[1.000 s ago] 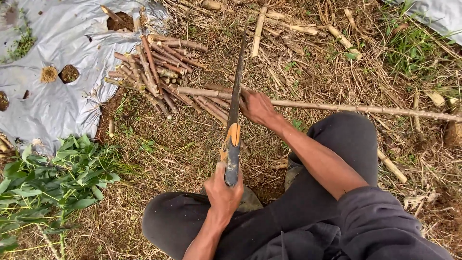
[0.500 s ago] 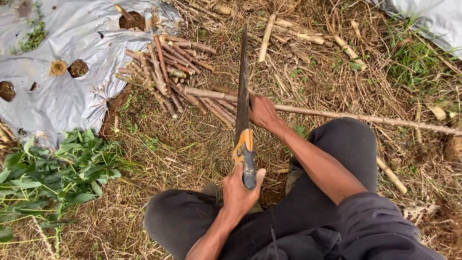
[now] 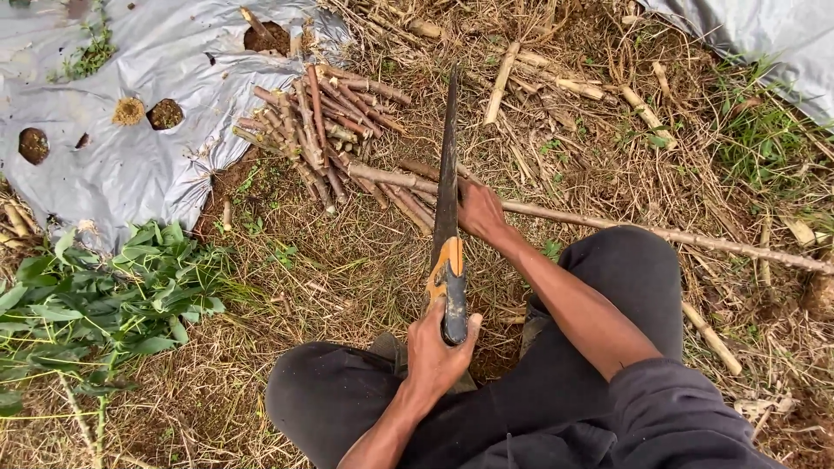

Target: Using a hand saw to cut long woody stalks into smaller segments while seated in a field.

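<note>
My left hand [image 3: 437,347] is shut on the orange and black handle of a hand saw [image 3: 449,280]. Its long dark blade [image 3: 448,148] points away from me and crosses a long thin stick [image 3: 660,232] lying on the straw. My right hand [image 3: 478,211] presses that stick down just right of the blade. My arm reaches over my right knee, and I squat in dark trousers.
A pile of short cut stick pieces [image 3: 326,122] lies just beyond the saw, at the edge of a grey plastic sheet [image 3: 130,165] with planting holes. Green leafy cuttings [image 3: 95,295] lie at left. More cut pieces [image 3: 573,85] and another sheet [image 3: 764,43] are at upper right.
The saw has slid back toward me a little across the stick, my left hand moving with it. My right hand has stayed on the stick.
</note>
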